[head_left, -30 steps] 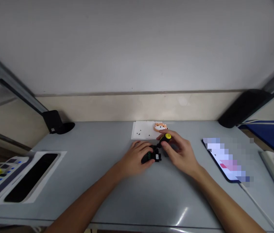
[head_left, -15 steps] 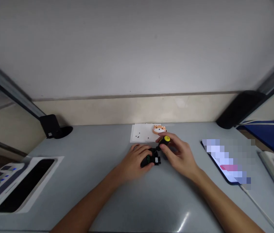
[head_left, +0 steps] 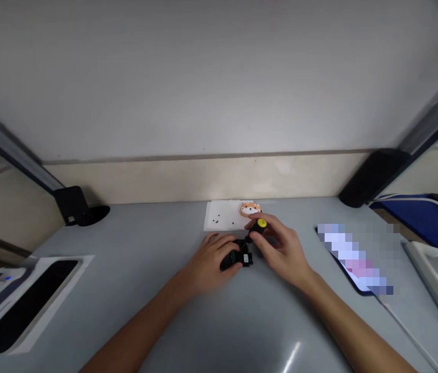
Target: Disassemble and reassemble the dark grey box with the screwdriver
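Left hand (head_left: 213, 261) curled round black device (head_left: 236, 256) on tabletop (head_left: 157, 228); right hand (head_left: 283, 248) pinched yellow-capped screwdriver (head_left: 257, 227) over it. Paper (head_left: 224, 215) with tiny dark pieces lay just beyond.

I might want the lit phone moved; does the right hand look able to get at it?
Probably not while holding the yellow-capped tool, though only tabletop lies between the right hand and the lit phone.
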